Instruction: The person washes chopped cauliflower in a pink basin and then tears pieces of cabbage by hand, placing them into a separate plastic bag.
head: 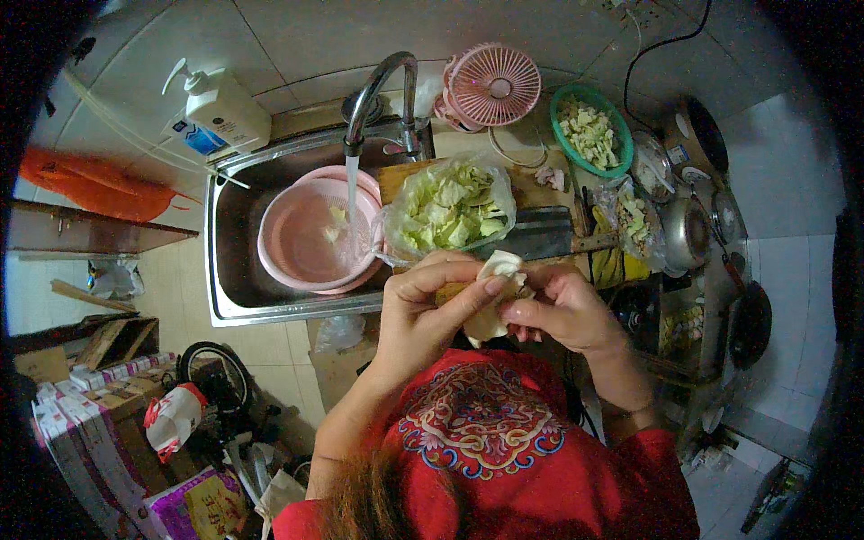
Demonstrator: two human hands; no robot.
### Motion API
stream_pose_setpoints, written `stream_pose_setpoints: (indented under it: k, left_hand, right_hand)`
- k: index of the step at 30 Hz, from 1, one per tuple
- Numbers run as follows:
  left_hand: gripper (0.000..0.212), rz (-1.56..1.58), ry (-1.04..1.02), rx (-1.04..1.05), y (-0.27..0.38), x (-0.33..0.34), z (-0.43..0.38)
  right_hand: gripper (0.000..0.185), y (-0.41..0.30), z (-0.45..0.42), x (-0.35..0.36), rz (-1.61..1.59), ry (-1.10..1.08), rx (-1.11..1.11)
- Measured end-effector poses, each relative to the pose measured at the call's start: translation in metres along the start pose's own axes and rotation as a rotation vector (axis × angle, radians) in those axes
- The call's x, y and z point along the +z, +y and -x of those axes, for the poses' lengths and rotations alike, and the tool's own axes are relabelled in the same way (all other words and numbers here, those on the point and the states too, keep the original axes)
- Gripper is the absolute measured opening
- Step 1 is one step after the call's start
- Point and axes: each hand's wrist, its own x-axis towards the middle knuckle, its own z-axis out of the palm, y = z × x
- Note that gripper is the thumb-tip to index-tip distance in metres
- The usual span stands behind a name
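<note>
Between both hands is a pale, off-white piece of food point(491, 322), perhaps mushroom, with an uneven edge. My left hand point(422, 304) pinches it between thumb and fingers. From the other side, my right hand point(567, 307) grips it, its fingers partly hidden behind. Just beyond the hands, a clear plastic bag point(398, 243) of torn green leaves point(455, 209) lies on a wooden cutting board point(398, 179). A cleaver point(540, 231) rests on the board beside the bag. Water runs from the faucet point(371, 88) into a pink colander point(287, 253) holding a few pale pieces.
The colander sits with a second pink basin point(337, 174) in the steel sink point(223, 290). Behind the board stand a pink fan point(499, 88) and a green basket point(628, 145) of chopped vegetables. A metal pot point(685, 226) is at right; a soap bottle point(229, 111) stands behind the sink.
</note>
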Motion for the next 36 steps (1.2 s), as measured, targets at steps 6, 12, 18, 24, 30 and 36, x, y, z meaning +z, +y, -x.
stream_pose_setpoints:
  k: [6, 12, 18, 24, 30, 36]
  left_hand:
    - [0.012, -0.175, 0.028, 0.176, -0.002, -0.003, 0.002]
    - [0.012, 0.392, -0.057, -0.417, 0.019, -0.003, 0.004]
    - [0.01, 0.685, -0.115, -0.577, 0.019, -0.004, 0.004]
    - [0.007, 0.655, -0.098, -0.589, 0.015, -0.003, 0.005]
    - [0.013, 0.308, -0.047, -0.4, 0.0, -0.006, 0.009]
    - [0.018, -0.272, 0.237, -0.414, -0.041, -0.077, 0.002]
  right_hand:
    - [0.025, -0.01, 0.007, -0.005, 0.305, 0.229, -0.46]
    - [0.013, -0.028, 0.007, 0.005, 0.47, 0.344, -0.571]
    - [0.013, -0.027, 0.004, 0.007, 0.4, 0.311, -0.569]
    - [0.013, -0.03, 0.003, 0.012, 0.357, 0.367, -0.521]
    - [0.013, -0.015, -0.012, 0.009, 0.599, 0.339, -0.642]
    - [0.015, 0.034, -0.024, -0.027, 0.563, 0.413, -0.376]
